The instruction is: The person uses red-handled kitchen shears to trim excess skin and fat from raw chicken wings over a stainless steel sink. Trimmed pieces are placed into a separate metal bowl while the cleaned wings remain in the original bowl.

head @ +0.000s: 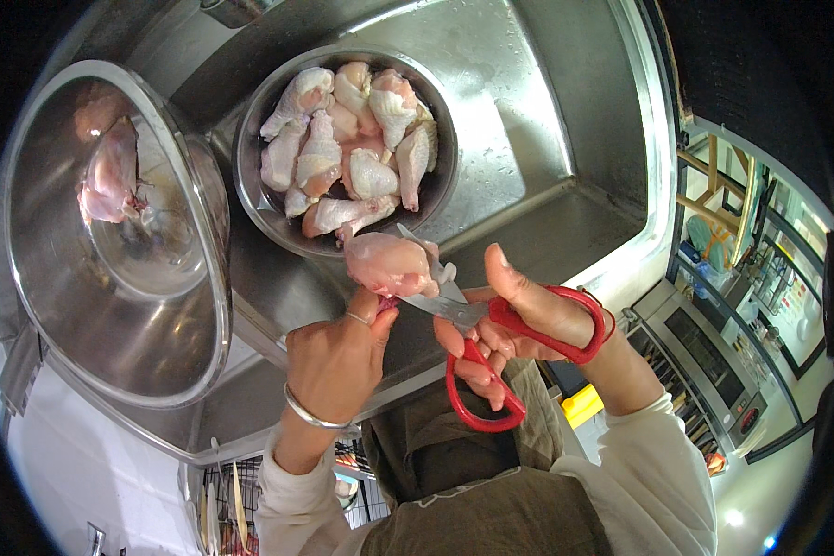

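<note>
My left hand (340, 351), with a ring and a metal bangle, pinches the lower end of a skinned piece of raw chicken (389, 263). Red-handled kitchen scissors (490, 313) are in my right hand (528, 320), thumb and fingers through the loops. Their parted blades lie around the right end of the meat, one below it and one partly hidden behind it. Just beyond, a round steel bowl (452, 163) holds several chicken drumsticks (320, 160) with skin on. At the left, a larger tilted steel bowl (212, 333) holds skinned raw chicken (111, 177).
The drumstick bowl stands in a stainless steel sink (521, 139), and the larger bowl is by its left side. The sink's front edge (417, 386) runs close to my apron (486, 514). An oven (702, 347) and shelves are farther off at the right.
</note>
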`<state>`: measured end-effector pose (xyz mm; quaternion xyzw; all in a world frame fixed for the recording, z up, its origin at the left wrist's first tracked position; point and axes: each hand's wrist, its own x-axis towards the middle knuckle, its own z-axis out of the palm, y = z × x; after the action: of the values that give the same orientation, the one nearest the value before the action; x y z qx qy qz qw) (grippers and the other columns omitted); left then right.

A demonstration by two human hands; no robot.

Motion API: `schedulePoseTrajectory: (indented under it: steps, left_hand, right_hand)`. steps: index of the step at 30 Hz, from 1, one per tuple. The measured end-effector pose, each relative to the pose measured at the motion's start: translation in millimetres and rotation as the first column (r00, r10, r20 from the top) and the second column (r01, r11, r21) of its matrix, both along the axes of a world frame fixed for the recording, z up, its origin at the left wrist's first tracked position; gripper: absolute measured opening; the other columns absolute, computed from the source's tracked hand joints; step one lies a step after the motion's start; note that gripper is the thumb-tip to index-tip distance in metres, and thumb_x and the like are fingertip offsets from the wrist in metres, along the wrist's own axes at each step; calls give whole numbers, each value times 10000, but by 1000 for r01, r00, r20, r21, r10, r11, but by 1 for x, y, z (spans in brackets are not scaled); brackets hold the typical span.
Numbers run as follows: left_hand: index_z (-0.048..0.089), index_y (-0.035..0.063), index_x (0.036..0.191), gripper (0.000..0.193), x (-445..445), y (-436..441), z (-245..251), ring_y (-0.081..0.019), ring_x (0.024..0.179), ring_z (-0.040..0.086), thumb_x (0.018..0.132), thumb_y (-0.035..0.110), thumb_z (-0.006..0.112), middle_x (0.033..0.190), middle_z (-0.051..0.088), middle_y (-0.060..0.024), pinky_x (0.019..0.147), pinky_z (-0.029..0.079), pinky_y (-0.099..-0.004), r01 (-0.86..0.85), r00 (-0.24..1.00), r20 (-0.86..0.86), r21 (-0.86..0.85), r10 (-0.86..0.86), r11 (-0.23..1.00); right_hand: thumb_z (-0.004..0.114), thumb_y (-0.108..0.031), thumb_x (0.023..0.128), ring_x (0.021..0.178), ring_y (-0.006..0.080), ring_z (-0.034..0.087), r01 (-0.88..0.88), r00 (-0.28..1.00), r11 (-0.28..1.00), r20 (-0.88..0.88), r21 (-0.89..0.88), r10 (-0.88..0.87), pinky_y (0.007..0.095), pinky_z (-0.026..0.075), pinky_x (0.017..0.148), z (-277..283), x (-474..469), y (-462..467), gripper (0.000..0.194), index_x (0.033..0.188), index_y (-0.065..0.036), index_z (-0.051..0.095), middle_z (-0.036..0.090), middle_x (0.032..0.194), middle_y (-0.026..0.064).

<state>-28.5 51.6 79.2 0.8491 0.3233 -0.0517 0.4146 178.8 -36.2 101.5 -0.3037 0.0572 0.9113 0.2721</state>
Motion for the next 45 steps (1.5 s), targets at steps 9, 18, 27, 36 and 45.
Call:
schedulePoseTrajectory:
  steps: [9,18,27,36,45]
  left_hand:
    - [566,85,1065,288,-3,-2,1,-288,462,590,832,236,645,538,581,-99,433,448,-389,109,993,-42,21,-108,994]
    - [569,89,1071,307,-7,0,-1,-278,449,582,819,237,662,535,580,-92,429,446,-380,116,993,-46,143,-110,983]
    - [568,78,942,182,-6,-4,-9,-285,469,586,885,250,588,554,577,-126,448,453,-383,55,996,-71,66,-50,996]
    - [483,95,786,385,0,-5,-27,-23,451,273,995,406,396,539,338,75,411,202,-189,-480,692,-256,-862,675,166]
    - [545,-9,1077,266,16,-28,-28,-431,688,613,971,210,439,716,616,-214,551,450,-446,-573,807,-24,-269,590,774]
  right_hand:
    - [91,-838,750,548,193,567,-38,996,999,76,-17,39,294,493,519,3,0,-4,935,956,-18,490,539,677,98]
    - [165,-814,786,423,133,466,1,997,995,78,-96,6,272,427,411,0,-8,-6,806,859,-64,452,462,579,48]
    - [192,-788,812,484,144,504,116,990,986,-64,-121,-124,274,467,453,-8,-11,-7,770,877,-63,443,486,628,50]
    - [373,-488,972,568,86,471,5,796,970,586,244,-152,238,402,520,12,-32,-21,446,970,-52,466,485,681,18]
    - [318,-553,953,657,107,504,74,794,984,587,164,-157,238,416,598,7,-65,-9,540,970,-31,456,500,742,39]
